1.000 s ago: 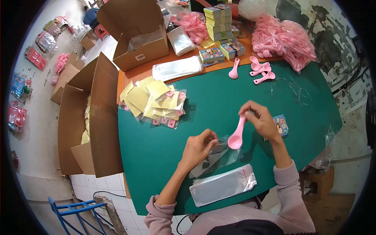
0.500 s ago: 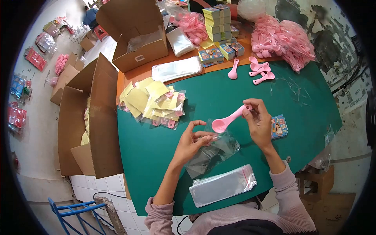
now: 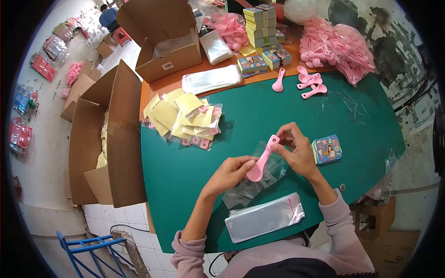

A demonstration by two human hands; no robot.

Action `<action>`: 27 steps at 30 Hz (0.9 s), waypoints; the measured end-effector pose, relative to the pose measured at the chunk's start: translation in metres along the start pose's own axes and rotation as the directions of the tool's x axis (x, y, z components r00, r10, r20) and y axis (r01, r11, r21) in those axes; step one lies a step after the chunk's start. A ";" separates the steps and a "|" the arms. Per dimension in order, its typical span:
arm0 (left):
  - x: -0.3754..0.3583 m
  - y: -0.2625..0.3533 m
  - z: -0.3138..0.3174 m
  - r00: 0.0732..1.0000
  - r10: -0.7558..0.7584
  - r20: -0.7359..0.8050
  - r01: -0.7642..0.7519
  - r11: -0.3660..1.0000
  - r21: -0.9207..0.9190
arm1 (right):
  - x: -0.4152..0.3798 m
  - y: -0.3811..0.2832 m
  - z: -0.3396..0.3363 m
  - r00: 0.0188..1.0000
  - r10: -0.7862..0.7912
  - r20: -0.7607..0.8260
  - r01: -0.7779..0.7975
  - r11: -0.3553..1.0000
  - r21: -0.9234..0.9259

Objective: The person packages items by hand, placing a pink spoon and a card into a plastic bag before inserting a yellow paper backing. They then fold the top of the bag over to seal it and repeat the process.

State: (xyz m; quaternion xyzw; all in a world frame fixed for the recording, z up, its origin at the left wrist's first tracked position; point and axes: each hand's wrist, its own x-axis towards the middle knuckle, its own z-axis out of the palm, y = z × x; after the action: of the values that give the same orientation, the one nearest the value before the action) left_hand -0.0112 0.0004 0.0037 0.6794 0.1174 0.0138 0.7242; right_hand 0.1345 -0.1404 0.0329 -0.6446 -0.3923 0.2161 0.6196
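Observation:
My right hand point(image 3: 296, 152) pinches the handle of a pink measuring spoon point(image 3: 263, 160), near its holed end. The spoon slants down to the left, its bowl overlapping a clear plastic bag point(image 3: 246, 191). My left hand point(image 3: 230, 173) is closed on the bag's opening, thumb and fingertips right at the spoon's bowl. Close in front of me lies a stack of clear bags point(image 3: 264, 218) with a reddish strip at one end. A small pile of printed cards point(image 3: 328, 149) rests to the right of my right hand.
Packed bags with yellow cards point(image 3: 178, 116) are heaped at the left, beside a tall open carton point(image 3: 125, 139). Loose pink spoons point(image 3: 313, 82), banded card stacks point(image 3: 259, 28) and bulging bags of spoons point(image 3: 336, 48) occupy the far side. A person point(image 3: 108, 17) sits in the background.
My right hand has moved left and slightly down, bringing the spoon steeper and lower over the bag. My left hand's fingers have closed in beside the bowl.

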 end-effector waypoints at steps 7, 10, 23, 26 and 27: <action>-0.002 0.010 0.009 0.993 -0.076 -0.094 0.063 0.989 -0.132 | -0.005 -0.001 0.000 0.903 -0.286 0.321 0.367 0.902 -0.227; -0.005 0.027 0.017 0.992 0.006 -0.130 -0.026 0.988 -0.151 | -0.012 -0.009 0.000 0.903 -0.306 0.302 0.375 0.904 -0.205; -0.006 0.033 0.008 0.994 0.003 -0.109 -0.023 0.983 -0.181 | -0.057 0.020 -0.133 0.869 0.145 -0.473 -0.486 0.424 -0.764; -0.006 0.032 0.006 0.995 -0.006 -0.095 -0.006 0.991 -0.131 | -0.054 0.025 -0.132 0.865 0.019 -0.501 -0.452 0.462 -0.763; -0.006 0.032 0.005 0.996 -0.042 -0.079 0.035 0.995 -0.094 | -0.052 0.020 -0.130 0.867 0.015 -0.498 -0.447 0.465 -0.764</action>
State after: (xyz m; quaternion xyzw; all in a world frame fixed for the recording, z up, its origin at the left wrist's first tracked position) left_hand -0.0116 -0.0029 0.0367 0.6417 0.1590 0.0328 0.7496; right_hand 0.2075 -0.2605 0.0204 -0.9438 -0.2080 -0.0696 0.2471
